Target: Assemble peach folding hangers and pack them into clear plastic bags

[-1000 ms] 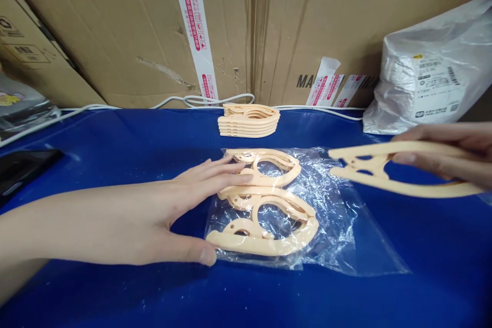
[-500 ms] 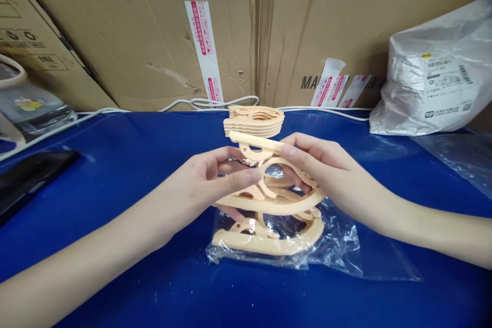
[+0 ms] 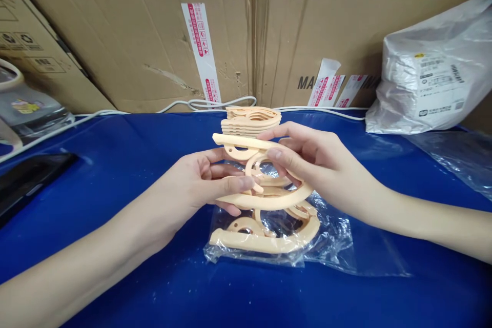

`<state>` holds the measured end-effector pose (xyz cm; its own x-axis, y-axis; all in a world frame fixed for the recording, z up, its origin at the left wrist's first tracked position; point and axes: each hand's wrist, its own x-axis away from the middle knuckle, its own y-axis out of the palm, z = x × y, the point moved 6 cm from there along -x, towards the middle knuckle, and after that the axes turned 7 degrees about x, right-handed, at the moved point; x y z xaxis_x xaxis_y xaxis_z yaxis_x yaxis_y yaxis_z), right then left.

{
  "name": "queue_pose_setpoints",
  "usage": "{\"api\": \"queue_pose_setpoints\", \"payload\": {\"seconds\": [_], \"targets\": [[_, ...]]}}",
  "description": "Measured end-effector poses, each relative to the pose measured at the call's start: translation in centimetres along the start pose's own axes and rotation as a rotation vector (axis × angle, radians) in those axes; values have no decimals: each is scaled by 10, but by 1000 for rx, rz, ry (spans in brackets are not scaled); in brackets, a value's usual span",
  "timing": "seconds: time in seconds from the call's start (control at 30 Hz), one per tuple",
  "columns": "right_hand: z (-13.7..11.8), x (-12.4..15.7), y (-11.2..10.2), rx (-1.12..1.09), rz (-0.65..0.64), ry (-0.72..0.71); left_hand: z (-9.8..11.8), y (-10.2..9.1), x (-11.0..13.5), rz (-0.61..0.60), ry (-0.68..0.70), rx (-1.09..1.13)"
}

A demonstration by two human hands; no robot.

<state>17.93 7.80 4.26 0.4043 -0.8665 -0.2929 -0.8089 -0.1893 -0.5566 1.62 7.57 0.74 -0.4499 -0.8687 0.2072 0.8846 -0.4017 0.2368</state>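
Between both hands is a peach-coloured plastic folding hanger [image 3: 274, 200], held up with its hook curling in the middle. My left hand [image 3: 209, 177] closes on its left side, thumb in front and fingers behind. My right hand [image 3: 311, 156] pinches its upper arm, thumb on the near face. Below it, a clear plastic bag [image 3: 332, 246] lies on the table with more hangers [image 3: 265, 243] of the same kind. Just behind my hands stands a neat stack of folded hangers [image 3: 251, 124].
The table [image 3: 134, 287] is blue. Cardboard boxes [image 3: 154, 36] stand along the back, with a white cable [image 3: 177, 105] in front. A black phone [image 3: 34, 179] and a clear jug [image 3: 34, 102] are at left. On the right sits a wrapped white parcel [image 3: 430, 72].
My right hand has shifted left along the hanger's upper arm, and that arm has swung left and slightly down. My left hand keeps its hold.
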Motion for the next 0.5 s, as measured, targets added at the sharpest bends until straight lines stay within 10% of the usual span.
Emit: {"api": "queue_pose_setpoints", "payload": {"seconds": [0.5], "targets": [[-22, 11, 11, 957, 57, -382, 0, -5, -1, 44, 88, 3]]}}
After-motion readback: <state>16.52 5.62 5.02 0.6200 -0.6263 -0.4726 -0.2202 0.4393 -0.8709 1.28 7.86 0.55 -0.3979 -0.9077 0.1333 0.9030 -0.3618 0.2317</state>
